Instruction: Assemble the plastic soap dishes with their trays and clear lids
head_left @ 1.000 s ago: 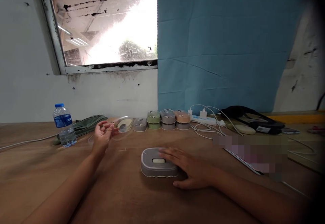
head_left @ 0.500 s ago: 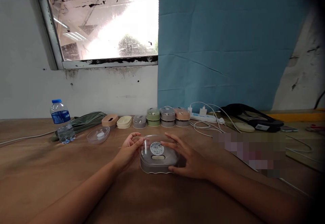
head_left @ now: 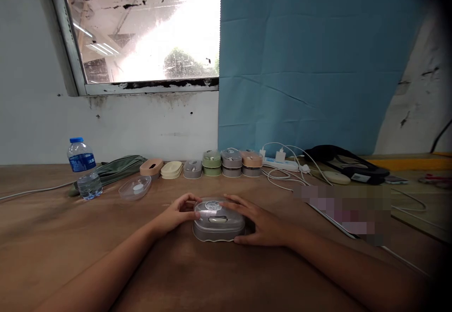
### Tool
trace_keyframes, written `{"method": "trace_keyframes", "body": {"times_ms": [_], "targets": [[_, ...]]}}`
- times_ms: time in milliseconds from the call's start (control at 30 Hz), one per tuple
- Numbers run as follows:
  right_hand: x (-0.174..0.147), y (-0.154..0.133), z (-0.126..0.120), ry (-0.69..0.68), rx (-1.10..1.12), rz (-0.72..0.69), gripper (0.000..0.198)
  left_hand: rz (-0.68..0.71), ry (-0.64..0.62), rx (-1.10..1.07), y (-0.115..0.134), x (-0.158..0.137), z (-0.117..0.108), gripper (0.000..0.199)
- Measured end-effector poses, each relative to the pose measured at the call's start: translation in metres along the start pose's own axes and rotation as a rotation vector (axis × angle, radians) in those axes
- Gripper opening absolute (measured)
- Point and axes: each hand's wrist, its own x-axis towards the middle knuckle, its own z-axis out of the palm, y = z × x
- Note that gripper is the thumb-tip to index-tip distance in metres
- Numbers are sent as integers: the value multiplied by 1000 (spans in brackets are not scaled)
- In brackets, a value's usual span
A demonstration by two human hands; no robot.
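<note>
Your grip is half open both sides: left hand (head_left: 181,214) holding the clear lid (head_left: 207,214), right hand (head_left: 263,222) cupping the grey box (head_left: 217,235) beneath, on the counter (head_left: 205,276). It's rounded, wavy-rimmed, slotted on top. The lid's round white label (head_left: 213,206) carries unreadable print.

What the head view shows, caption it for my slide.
Left hand and right hand touch the clear lid atop a gray box.

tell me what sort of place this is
Probably a makeshift workspace in a worn room, perhaps a workshop: there is a window with a chipped, grimy frame, a plugged-up power strip on the worktop, and stacked lidded boxes.
</note>
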Motion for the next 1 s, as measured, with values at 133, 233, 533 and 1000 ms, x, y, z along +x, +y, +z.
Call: {"method": "trace_keyframes", "body": {"times_ms": [133,233,533,1000], "targets": [[1,1,-1,-7,-10,-20,77,47,-35,27,-4,3,-5,31],[1,0,-3,-10,-25,-26,76,70,-46,47,-5,3,-7,31],[-1,-5,-5,-24,-68,-36,75,69,-78,53,1,0,-6,30],[-1,-3,-6,-18,-139,-77,74,65,-103,116,0,-1,-9,31]]}}
